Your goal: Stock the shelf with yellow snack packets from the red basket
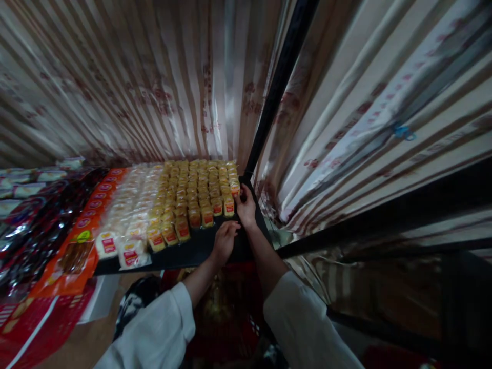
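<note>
A black shelf (192, 251) carries rows of small yellow snack packs (192, 197) with red labels. My right hand (245, 205) is at the right end of the rows, fingers closed round one yellow pack (235, 188) near the shelf's corner post. My left hand (225, 240) rests on the bare front strip of the shelf just below the front row, fingers curled; whether it holds anything is hidden. Both arms wear white sleeves.
White wrapped packs (123, 205) lie left of the yellow ones, then orange-red packets (82, 236) and dark glossy bags (31, 230). A black post (277, 87) rises at the shelf's right corner. Striped plastic sheeting (365, 113) hangs behind and to the right.
</note>
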`<state>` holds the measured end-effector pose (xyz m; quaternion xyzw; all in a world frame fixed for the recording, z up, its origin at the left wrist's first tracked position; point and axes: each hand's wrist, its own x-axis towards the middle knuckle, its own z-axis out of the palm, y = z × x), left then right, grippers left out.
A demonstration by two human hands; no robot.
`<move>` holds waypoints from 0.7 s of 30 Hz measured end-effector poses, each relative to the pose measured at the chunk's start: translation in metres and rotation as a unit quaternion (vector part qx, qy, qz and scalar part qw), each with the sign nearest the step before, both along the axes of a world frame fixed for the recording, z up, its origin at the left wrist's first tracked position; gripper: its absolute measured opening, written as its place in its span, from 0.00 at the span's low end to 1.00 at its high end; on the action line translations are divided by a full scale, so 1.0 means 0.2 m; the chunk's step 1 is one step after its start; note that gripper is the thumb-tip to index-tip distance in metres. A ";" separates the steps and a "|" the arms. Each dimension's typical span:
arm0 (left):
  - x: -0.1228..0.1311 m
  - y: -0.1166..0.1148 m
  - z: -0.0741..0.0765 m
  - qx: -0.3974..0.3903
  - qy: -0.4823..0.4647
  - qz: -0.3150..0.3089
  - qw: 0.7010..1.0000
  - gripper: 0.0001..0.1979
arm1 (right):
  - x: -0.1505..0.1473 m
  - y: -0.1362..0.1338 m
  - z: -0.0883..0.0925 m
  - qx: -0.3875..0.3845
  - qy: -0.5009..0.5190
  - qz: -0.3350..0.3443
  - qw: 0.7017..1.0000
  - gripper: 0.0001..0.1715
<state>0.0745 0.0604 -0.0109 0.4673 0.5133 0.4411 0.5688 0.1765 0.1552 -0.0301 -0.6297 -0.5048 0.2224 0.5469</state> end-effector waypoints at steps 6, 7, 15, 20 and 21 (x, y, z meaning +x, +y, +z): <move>-0.05 -0.05 0.05 0.008 -0.005 0.005 1.000 0.12 | 0.00 0.00 0.00 0.002 -0.022 -0.001 1.000 0.31; -0.06 -0.06 0.06 0.010 -0.002 0.001 1.000 0.12 | 0.01 0.00 0.01 0.001 -0.020 -0.002 1.000 0.32; -0.27 -0.39 0.12 -0.033 0.007 -0.094 0.995 0.14 | -0.06 -0.33 0.15 0.035 0.124 -0.084 0.988 0.26; -0.46 -0.68 -0.15 -0.135 0.138 -0.159 0.968 0.10 | -0.20 -0.87 0.19 0.024 0.157 -0.021 0.987 0.17; -0.50 -0.72 -0.21 -0.157 0.179 -0.149 0.960 0.09 | -0.23 -0.96 0.16 -0.008 0.141 0.009 0.990 0.17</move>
